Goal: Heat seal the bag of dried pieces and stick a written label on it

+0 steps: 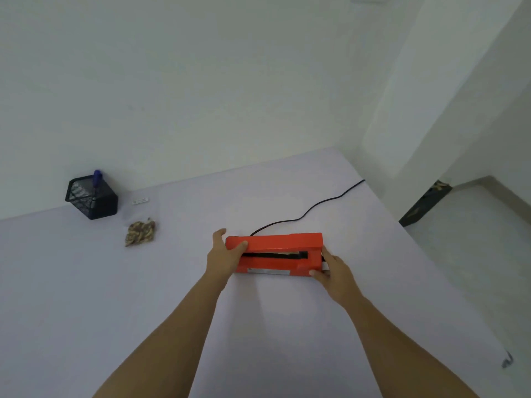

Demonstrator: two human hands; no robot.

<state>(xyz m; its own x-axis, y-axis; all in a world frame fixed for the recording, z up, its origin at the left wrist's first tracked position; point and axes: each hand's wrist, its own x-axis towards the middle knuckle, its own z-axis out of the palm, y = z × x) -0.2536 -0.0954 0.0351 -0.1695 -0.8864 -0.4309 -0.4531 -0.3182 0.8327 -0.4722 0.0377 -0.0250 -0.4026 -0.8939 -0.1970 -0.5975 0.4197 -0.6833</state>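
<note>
One orange heat sealer is being gripped at both ends: left hand is being wrapped around its left end, right hand is being closed on its right end. One black cord is being trailed away behind it. One bag of dried pieces is being left well apart to the left on the table, unheld, near one mesh pen holder holding one blue pen. One small white label is lying just behind the bag.
</note>
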